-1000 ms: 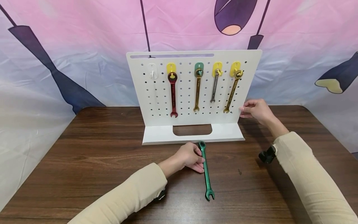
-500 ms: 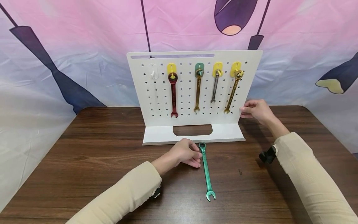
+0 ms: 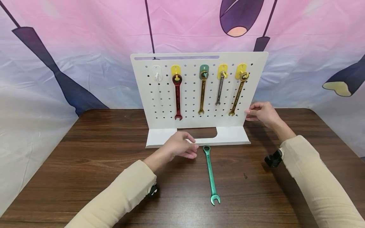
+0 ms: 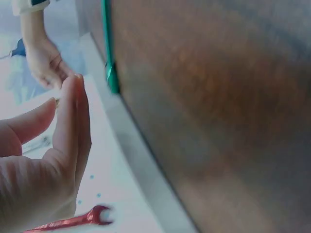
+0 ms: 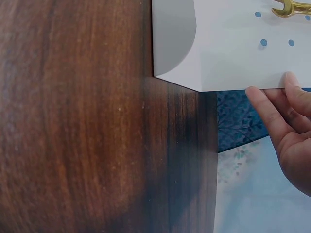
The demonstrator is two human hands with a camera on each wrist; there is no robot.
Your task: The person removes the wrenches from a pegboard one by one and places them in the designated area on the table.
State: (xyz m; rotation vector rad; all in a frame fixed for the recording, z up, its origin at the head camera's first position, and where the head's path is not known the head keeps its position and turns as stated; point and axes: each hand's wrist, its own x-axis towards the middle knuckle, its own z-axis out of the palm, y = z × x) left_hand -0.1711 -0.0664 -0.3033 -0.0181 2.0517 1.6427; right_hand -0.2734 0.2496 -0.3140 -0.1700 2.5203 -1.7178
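A: How is the left hand (image 3: 180, 145) posed?

B: It reaches in from the lower left of the head view to near the centre, in front of the base (image 3: 232, 134) of the pegboard (image 3: 243, 57). Its fingers are relaxed and gently bent, the thumb tip apart from them, and the grip is empty.

A: And the right hand (image 3: 263, 113)?

B: That arm rises from the lower right, its beige sleeve (image 3: 319, 180) ending behind the wrist. The thumb and fingers pinch the pegboard's right edge, low down. The right wrist view shows the digits meeting that edge at the right of the frame, one fingertip over the front face.

A: Where does the green wrench (image 3: 210, 172) lie?

B: On the worktop (image 3: 99, 142), right of the left hand and apart from it, just below the frame's centre. Its ring end is near the base's front edge; its forked end points to the bottom of the frame.

A: What does the pegboard carry?

B: From the left, a white hook (image 3: 156, 76), then a red wrench (image 3: 178, 98) on a yellow hook (image 3: 175, 69), a gold wrench (image 3: 202, 95) on a green hook (image 3: 204, 67), a smaller silver wrench (image 3: 220, 90), and another gold wrench (image 3: 238, 95), hanging tilted at the upper right.
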